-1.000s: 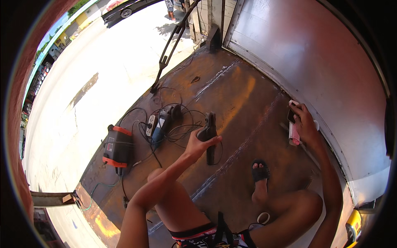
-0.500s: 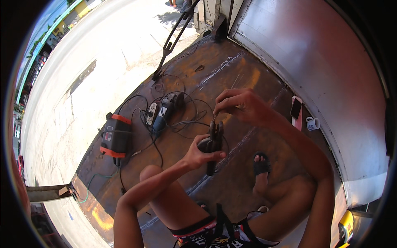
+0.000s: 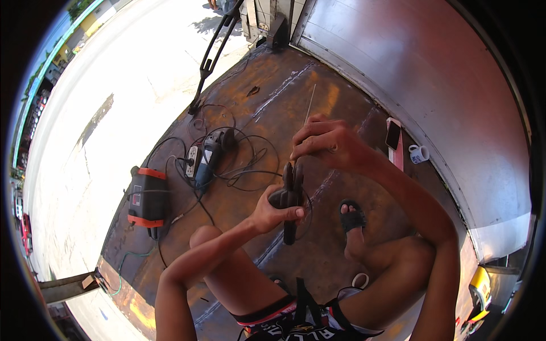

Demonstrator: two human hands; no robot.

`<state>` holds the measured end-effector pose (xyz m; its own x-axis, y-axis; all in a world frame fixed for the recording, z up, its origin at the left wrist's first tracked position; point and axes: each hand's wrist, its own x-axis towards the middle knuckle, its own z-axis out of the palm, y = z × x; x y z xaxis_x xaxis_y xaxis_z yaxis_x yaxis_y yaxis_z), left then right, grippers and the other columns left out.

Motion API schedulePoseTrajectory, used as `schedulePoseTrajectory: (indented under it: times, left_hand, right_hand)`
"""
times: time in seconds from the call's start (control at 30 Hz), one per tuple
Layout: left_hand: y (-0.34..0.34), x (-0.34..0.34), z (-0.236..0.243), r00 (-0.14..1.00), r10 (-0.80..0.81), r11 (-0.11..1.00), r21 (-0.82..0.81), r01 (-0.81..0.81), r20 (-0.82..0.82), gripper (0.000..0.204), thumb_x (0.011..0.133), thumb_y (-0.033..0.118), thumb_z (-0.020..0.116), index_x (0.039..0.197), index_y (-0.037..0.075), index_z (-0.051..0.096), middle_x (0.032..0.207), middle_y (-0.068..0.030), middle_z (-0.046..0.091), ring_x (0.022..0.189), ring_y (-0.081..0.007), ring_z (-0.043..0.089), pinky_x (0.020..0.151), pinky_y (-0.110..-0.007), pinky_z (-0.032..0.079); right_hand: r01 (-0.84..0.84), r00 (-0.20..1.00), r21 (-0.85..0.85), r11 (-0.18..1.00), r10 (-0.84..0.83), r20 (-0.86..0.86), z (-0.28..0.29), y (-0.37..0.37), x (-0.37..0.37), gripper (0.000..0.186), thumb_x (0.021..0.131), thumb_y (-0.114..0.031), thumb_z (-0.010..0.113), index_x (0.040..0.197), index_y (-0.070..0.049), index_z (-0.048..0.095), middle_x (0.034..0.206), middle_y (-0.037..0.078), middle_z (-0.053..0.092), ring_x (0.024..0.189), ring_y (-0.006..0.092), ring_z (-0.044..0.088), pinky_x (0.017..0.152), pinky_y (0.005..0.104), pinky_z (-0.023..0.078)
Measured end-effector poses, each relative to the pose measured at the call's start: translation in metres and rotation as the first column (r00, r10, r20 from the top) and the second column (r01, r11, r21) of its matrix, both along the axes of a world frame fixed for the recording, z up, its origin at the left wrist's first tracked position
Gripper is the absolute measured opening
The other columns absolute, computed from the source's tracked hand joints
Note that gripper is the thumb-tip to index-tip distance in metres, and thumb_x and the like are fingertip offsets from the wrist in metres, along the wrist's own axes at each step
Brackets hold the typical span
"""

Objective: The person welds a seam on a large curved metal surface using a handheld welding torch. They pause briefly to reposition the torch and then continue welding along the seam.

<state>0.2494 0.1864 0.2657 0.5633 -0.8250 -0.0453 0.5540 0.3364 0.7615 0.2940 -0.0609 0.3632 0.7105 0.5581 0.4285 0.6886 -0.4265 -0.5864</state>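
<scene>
My left hand [image 3: 272,209] is wrapped around a black welding electrode holder [image 3: 289,199], its jaws upward and its handle downward, with the thumb across the front. Just above those jaws my right hand [image 3: 330,142] is closed in a pinch. A thin welding rod [image 3: 311,103] sticks up past its knuckles; the rod's lower end is hidden by the fingers. Whether the rod touches the jaws I cannot tell. From the holder a dark cable curves down toward the floor.
On the rusty metal floor [image 3: 273,136] stand a black-and-orange welding machine [image 3: 148,196], an angle grinder [image 3: 208,159] and a power strip [image 3: 193,161] among tangled cables. A phone [image 3: 393,134] and a white mug [image 3: 419,154] sit by the metal wall [image 3: 421,85]. My sandalled foot [image 3: 352,215] is nearby.
The thin rod now shows upright above my right hand. Both hands stay close together at the holder. The whole view has shifted slightly, moving the floor items left.
</scene>
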Motion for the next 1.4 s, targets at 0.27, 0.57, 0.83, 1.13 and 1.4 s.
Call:
schedulePoseTrajectory:
  times: [0.27, 0.57, 0.83, 1.13, 1.4]
  left_hand:
    - [0.002, -0.003, -0.004, 0.993, -0.093, 0.995, -0.034, 0.091, -0.068, 0.053, 0.081, 0.031, 0.096, 0.107, -0.001, 0.062, 0.087, -0.0115, 0.066, 0.077, -0.0237, 0.067, 0.069, -0.038, 0.054]
    - [-0.005, 0.008, -0.013, 0.933, -0.012, 0.971, 0.229, -0.075, 0.359, 0.068, 0.095, 0.057, 0.078, 0.123, -0.003, 0.061, 0.097, -0.0075, 0.070, 0.089, -0.0160, 0.070, 0.084, -0.032, 0.056]
    - [-0.068, 0.010, 0.014, 0.791, 0.492, 0.774, 0.233, -0.589, 0.364, 0.086, 0.111, 0.072, 0.019, 0.133, -0.001, 0.059, 0.116, -0.0155, 0.066, 0.108, -0.0263, 0.065, 0.098, -0.040, 0.049]
    - [-0.048, 0.051, -0.028, 0.943, 0.325, 0.778, 0.546, -0.312, 0.075, 0.098, 0.107, 0.079, 0.022, 0.152, -0.002, 0.054, 0.140, -0.0222, 0.061, 0.112, -0.0328, 0.061, 0.104, -0.048, 0.046]
    - [0.031, 0.103, -0.022, 0.617, 0.744, 0.663, 0.172, -0.728, -0.257, 0.054, 0.114, 0.035, 0.053, 0.150, -0.004, 0.050, 0.143, -0.0220, 0.062, 0.131, -0.0344, 0.064, 0.112, -0.042, 0.055]
  right_hand:
    - [0.007, 0.999, 0.016, 1.000, -0.008, 0.050, -0.005, -0.003, -0.009, 0.024, 0.082, 0.004, 0.076, 0.100, -0.010, 0.084, 0.109, 0.004, 0.078, 0.099, 0.0272, 0.067, 0.095, 0.0395, 0.050]
    - [0.263, 0.964, 0.027, 0.964, -0.264, 0.043, -0.014, -0.012, -0.027, 0.043, 0.088, -0.004, 0.079, 0.130, -0.012, 0.074, 0.127, 0.007, 0.073, 0.112, 0.0255, 0.068, 0.103, 0.0387, 0.048]
    - [0.466, 0.561, 0.307, 0.830, -0.009, -0.827, -0.067, 0.007, -0.066, 0.075, 0.102, -0.051, 0.074, 0.152, -0.002, 0.049, 0.134, 0.012, 0.061, 0.128, 0.0177, 0.058, 0.108, 0.0340, 0.046]
    - [0.731, 0.463, 0.123, 0.671, -0.355, -0.812, -0.079, 0.032, -0.059, 0.054, 0.088, -0.040, 0.090, 0.117, -0.004, 0.062, 0.097, 0.000, 0.060, 0.088, 0.0108, 0.058, 0.079, 0.0297, 0.051]
    - [0.573, 0.526, 0.160, 0.804, -0.210, -0.824, -0.101, 0.024, -0.065, 0.048, 0.081, -0.015, 0.089, 0.116, -0.006, 0.059, 0.092, 0.002, 0.063, 0.086, 0.0137, 0.063, 0.080, 0.0319, 0.052]
